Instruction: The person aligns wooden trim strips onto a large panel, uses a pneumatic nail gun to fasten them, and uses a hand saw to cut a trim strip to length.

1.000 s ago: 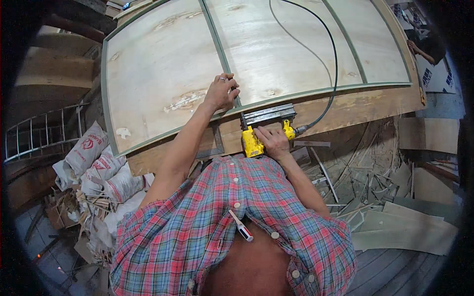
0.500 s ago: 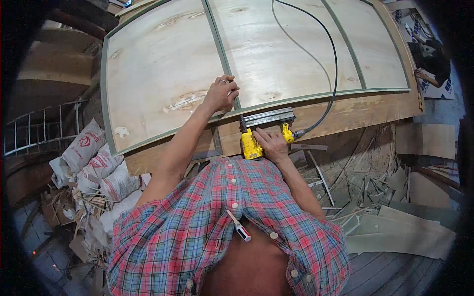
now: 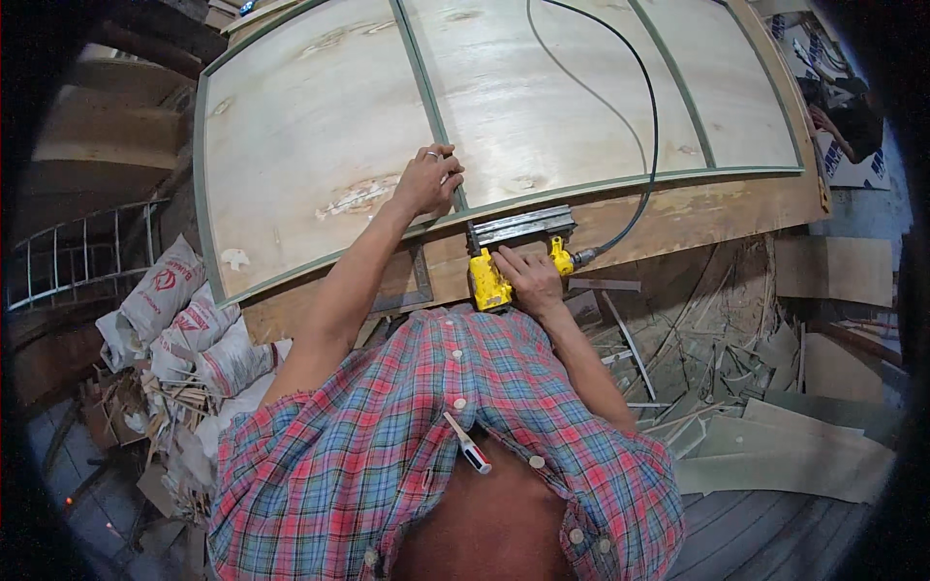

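A yellow nail gun with a grey metal magazine lies on its side at the near edge of the workbench, its nose by the frame's front rail. My right hand is wrapped round its handle. A black air hose runs from the handle's end and curves away over the panel. My left hand rests where a green divider strip meets the front rail, its fingers curled over the strip's end. The large pale plywood panel is bordered and divided by such strips.
A metal square lies on the wooden bench top near my body. White sacks and wood scraps sit at the left; offcut boards cover the floor at right. Another person works at the far right.
The view has shifted slightly. Both hands stay at nearly the same places, the right still gripping the nail gun and the left still at the strip's end.
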Tool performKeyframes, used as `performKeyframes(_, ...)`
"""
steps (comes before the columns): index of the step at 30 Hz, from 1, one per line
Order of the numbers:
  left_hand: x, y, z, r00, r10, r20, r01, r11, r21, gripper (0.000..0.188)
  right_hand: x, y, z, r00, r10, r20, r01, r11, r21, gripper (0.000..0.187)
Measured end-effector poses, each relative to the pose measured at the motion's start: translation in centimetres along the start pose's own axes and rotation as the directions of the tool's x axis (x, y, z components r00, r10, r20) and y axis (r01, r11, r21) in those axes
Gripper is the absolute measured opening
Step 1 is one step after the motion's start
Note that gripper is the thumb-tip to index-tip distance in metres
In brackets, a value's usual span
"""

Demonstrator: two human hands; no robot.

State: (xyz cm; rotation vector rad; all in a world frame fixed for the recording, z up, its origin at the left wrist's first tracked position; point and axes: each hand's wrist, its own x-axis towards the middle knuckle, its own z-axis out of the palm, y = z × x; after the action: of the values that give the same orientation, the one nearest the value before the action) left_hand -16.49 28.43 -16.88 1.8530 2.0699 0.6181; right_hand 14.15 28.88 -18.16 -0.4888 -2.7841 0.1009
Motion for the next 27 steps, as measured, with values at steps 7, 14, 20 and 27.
performKeyframes(7, 0.0, -0.4, 0.6, 0.999, 0.033, -0.024, -0.032, 0.999, 0.034, 0.021, -0.3, 0.2, 0.6, 1.000, 0.010, -0.003, -0.010, 1.000, 0.011, 0.038)
performKeyframes(14, -0.2, -0.4, 0.7, 1.000, 0.027, -0.013, -0.026, 0.998, 0.054, 0.021, 0.0, 1.4, 0.5, 0.998, -0.058, -0.019, 0.058, 0.998, -0.012, 0.039)
performKeyframes(20, -0.5, 0.3, 0.3, 1.000, -0.024, 0.003, 0.024, 0.999, 0.031, 0.023, -0.2, 1.3, 0.6, 0.998, -0.067, 0.006, 0.067, 0.998, -0.012, 0.040)
performKeyframes(27, -0.2, -0.2, 0.3, 0.999, -0.002, 0.042, -0.002, 0.996, 0.086, 0.023, -0.5, 1.7, 0.7, 0.995, -0.096, -0.001, 0.096, 0.995, -0.035, 0.039)
